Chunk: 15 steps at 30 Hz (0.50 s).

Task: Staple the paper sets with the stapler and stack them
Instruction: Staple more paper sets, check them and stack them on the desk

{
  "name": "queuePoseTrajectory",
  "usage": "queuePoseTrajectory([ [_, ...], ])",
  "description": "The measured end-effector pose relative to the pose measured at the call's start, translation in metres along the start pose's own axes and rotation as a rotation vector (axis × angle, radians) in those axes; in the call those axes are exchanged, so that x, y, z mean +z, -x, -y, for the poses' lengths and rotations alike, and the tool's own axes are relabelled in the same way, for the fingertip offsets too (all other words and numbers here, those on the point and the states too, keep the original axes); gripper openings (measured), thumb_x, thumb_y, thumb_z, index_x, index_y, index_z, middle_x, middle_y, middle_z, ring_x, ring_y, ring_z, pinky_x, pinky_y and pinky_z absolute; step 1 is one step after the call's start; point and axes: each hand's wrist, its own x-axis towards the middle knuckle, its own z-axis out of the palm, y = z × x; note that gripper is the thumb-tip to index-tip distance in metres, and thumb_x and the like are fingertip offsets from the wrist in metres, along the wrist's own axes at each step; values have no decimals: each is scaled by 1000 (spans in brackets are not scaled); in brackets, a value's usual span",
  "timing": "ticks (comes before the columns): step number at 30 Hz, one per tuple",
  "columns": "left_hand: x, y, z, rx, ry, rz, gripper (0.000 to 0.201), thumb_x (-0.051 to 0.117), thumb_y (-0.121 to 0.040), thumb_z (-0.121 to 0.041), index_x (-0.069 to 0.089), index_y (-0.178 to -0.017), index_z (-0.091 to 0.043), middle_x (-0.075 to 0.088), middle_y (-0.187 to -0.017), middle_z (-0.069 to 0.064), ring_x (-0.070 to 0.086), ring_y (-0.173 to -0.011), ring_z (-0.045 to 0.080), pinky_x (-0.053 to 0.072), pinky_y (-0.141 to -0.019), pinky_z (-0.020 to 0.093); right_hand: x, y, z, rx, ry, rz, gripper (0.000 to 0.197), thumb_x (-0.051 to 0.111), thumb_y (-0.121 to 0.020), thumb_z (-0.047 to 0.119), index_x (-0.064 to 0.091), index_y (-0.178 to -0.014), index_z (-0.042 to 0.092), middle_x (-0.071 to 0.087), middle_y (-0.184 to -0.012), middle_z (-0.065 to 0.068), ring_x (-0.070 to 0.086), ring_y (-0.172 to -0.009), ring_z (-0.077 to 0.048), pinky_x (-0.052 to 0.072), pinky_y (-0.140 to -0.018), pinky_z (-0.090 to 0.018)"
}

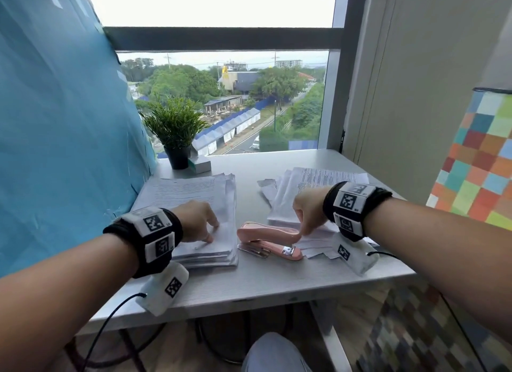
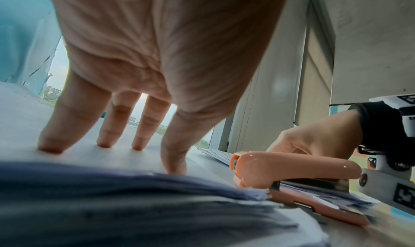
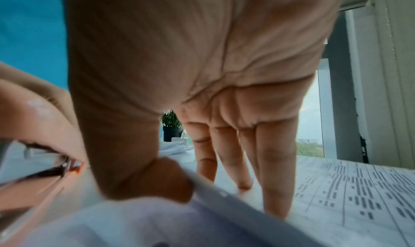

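The right hand, right of centre in the head view, has its thumb curled onto a loose paper set. In the right wrist view the thumb presses the near edge of a sheet while the fingers reach down onto the printed page beyond, so it reads as a pinch on the top sheets. The hand's heel is close beside the rear end of the stapler, and whether it touches cannot be told.

The stapler lies at mid-frame on the table, between the two piles. Its long axis runs left to right and a little toward the viewer, with the metal mouth at the lower right end, nearest the right hand. In the left wrist view paper already seems to lie inside the mouth, under the upper arm of the stapler.

The left hand, left of centre, lies flat with straight, spread fingers pressing on the stack, gripping nothing. The stack's near right corner is just beside the stapler's left end.

So the stapler lies to the left of the right hand and slightly below it in frame. My judgement is that the right hand is the nearer one for pressing the stapler's top, and the set then goes leftward onto the stack.
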Motion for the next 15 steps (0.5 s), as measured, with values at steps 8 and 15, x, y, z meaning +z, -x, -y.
queuePoseTrajectory([
  [8,-10,7,-2,12,169,-35,41,73,-84,-31,66,-123,-19,63,-128,0,57,-117,17,40,-100,25,-30,5,-32,143,-340,-307,34,65,-88,23,46,-62,15,48,-61,1,47,-59,-17,35,-48,-22],
  [15,-27,8,-49,34,705,-51,46,59,-92,-44,68,-111,-3,70,-109,15,67,-95,27,58,-81,41,-64,7,-32,180,-1064,-551,12,56,-96,17,58,-88,8,65,-83,-15,68,-64,-30,58,-48,-36],
])
